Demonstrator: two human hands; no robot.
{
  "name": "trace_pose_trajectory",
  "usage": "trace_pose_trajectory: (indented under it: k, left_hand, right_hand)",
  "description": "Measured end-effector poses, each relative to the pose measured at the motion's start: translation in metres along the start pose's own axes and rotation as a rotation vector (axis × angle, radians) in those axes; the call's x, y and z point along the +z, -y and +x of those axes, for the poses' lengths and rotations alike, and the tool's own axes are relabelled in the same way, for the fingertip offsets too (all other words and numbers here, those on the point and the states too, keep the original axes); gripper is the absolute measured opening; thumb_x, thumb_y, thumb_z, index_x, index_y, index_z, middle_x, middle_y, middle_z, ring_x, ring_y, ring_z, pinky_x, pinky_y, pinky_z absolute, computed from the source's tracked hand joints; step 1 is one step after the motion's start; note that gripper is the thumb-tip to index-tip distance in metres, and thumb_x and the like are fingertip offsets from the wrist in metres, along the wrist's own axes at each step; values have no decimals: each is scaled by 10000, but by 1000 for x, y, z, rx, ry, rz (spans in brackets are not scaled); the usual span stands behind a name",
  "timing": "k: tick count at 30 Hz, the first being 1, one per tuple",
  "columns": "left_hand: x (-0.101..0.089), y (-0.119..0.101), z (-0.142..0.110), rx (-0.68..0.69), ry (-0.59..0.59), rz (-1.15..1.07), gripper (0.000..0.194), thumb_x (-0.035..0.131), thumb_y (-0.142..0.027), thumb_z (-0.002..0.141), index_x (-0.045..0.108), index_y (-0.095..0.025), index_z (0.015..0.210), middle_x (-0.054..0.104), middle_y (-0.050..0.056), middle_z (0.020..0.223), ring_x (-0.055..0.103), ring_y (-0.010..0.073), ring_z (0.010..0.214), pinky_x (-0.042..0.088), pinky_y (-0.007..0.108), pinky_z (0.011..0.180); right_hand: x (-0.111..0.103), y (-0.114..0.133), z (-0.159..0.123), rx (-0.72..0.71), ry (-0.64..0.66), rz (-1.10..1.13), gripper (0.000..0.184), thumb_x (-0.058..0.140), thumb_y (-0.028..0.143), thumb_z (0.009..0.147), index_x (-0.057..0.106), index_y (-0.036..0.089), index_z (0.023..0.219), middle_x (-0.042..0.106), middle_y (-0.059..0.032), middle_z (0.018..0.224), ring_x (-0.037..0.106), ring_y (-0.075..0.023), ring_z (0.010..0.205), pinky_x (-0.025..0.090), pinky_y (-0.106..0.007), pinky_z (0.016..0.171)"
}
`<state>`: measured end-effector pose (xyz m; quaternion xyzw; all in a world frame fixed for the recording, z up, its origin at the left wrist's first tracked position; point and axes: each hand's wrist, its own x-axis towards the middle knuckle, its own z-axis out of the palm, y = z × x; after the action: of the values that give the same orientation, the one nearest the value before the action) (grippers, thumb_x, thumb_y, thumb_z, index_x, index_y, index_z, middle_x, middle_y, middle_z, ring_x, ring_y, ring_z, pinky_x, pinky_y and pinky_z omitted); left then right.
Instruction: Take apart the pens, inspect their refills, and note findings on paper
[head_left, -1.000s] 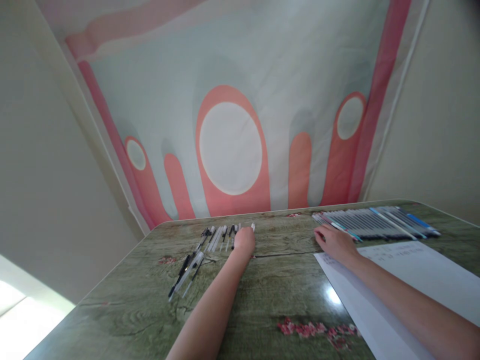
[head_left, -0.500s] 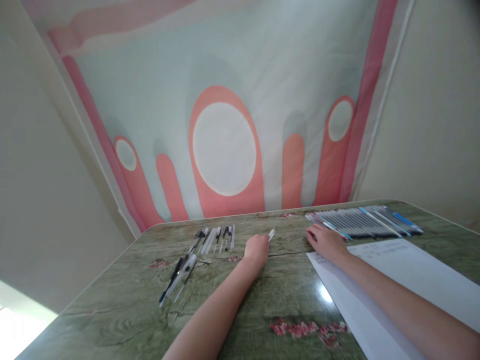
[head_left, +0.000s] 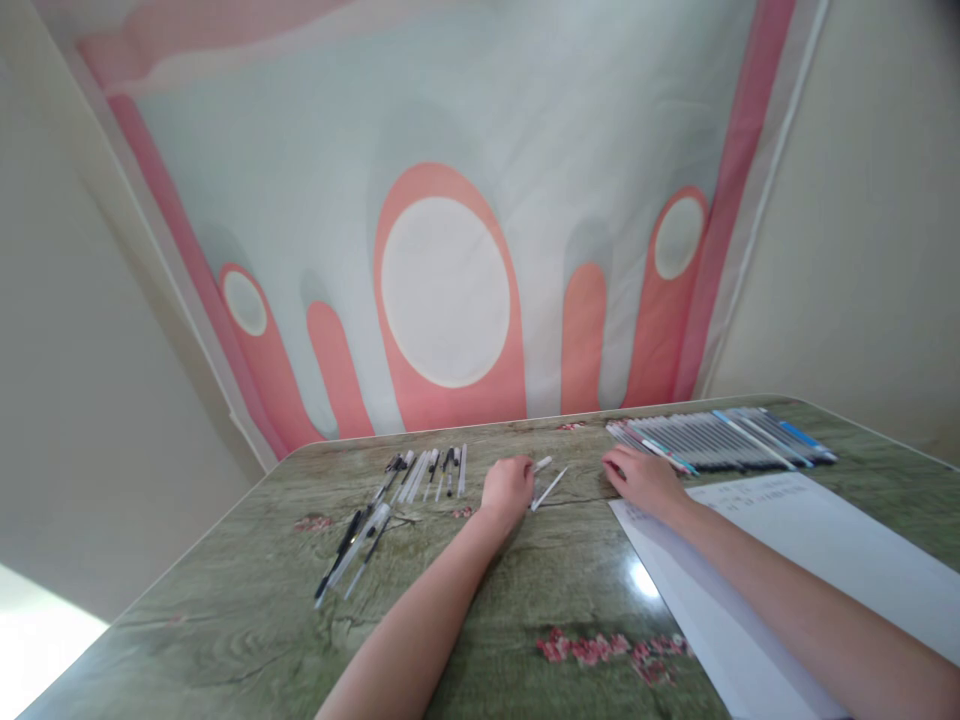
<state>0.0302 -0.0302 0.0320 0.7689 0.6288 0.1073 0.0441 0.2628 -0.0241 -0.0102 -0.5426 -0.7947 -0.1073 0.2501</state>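
My left hand (head_left: pixel 508 487) is closed low over the middle of the table, with a short white pen part (head_left: pixel 542 464) poking out past its fingers. A thin white stick, like a pen tube or refill (head_left: pixel 551 488), lies slantwise on the table just right of that hand. My right hand (head_left: pixel 637 474) rests at the upper left corner of a white paper sheet (head_left: pixel 787 560), fingers curled in, and nothing shows between them. Beside it is a long row of pens (head_left: pixel 697 441), mostly clear with dark ends, some blue.
Several loose pens and pen parts (head_left: pixel 418 476) lie left of my left hand. A nearer bunch of black and clear pen pieces (head_left: pixel 358 548) lies closer to me. The wood-patterned table (head_left: pixel 247 620) ends at a wall hanging (head_left: pixel 450 380).
A thin white stick now lies apart on the table, right of my left hand. The white pen part at its fingers has tilted flatter. My right hand is nearly still.
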Motion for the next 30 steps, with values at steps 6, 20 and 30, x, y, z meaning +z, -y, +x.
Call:
trace_pose_trajectory:
  k: [6,20,30]
  left_hand:
    - [-8,9,0,-89,-14,-7,288,416,-310,811,587,-254,1036,630,50,991,557,172,933,402,244,789]
    - [6,18,5,-10,-43,-21,267,428,-332,798,601,-246,983,623,37,989,552,168,920,402,241,777]
    - [-8,11,5,77,-39,1,255,421,-346,787,624,-243,901,646,38,884,575,170,843,419,246,722]
  right_hand:
    - [-9,22,3,-233,112,85,227,389,219,841,594,221,939,608,-26,894,575,-140,789,410,-233,644]
    - [2,42,1,-572,135,78,354,371,152,856,471,217,1190,549,-45,1166,487,-168,937,428,-310,768]
    - [3,40,2,-602,118,36,249,372,215,878,579,212,1018,611,-42,993,486,-155,917,388,-289,740]
